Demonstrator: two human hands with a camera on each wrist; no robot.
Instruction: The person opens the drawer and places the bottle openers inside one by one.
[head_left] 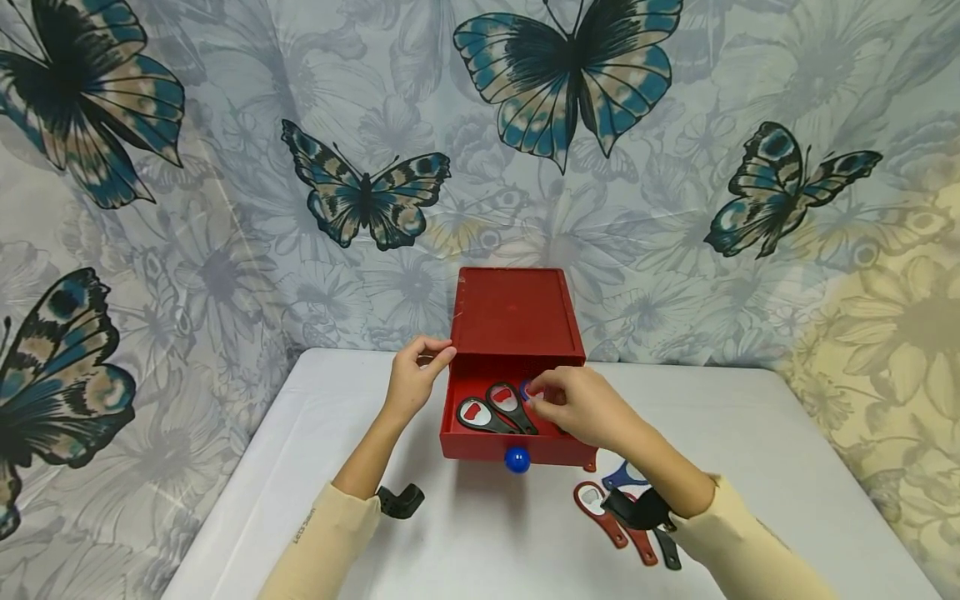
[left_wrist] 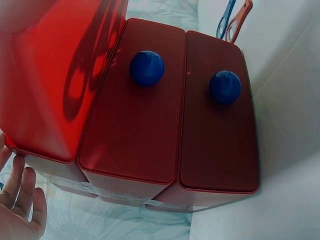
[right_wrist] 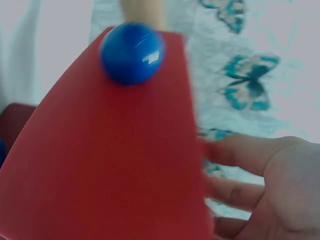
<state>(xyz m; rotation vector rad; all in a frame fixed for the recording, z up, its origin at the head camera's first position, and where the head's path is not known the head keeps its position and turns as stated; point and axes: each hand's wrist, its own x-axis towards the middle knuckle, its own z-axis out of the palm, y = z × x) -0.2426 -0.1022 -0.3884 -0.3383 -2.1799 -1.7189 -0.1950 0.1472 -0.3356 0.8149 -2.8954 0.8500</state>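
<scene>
A red drawer unit [head_left: 516,312] has its top drawer [head_left: 480,447] pulled out. Two black bottle openers, one left [head_left: 480,415] and one right [head_left: 507,398], lie inside it with their loops toward the back. My right hand [head_left: 588,404] reaches into the drawer and pinches a blue bottle opener [head_left: 526,390], whose handle is hidden. From the right wrist view, the drawer front hides those fingertips. Up at the unit's left front corner, my left hand [head_left: 415,377] touches the edge. Its fingers [left_wrist: 25,192] are loosely extended beside the unit in the left wrist view.
On the white table [head_left: 330,417], right of the drawer, lie several more bottle openers: a blue one [head_left: 624,476], red ones [head_left: 600,517] and a black one [head_left: 667,552]. Blue round knobs [head_left: 517,459] stick out from the drawer fronts. A butterfly-print cloth [head_left: 637,300] hangs behind.
</scene>
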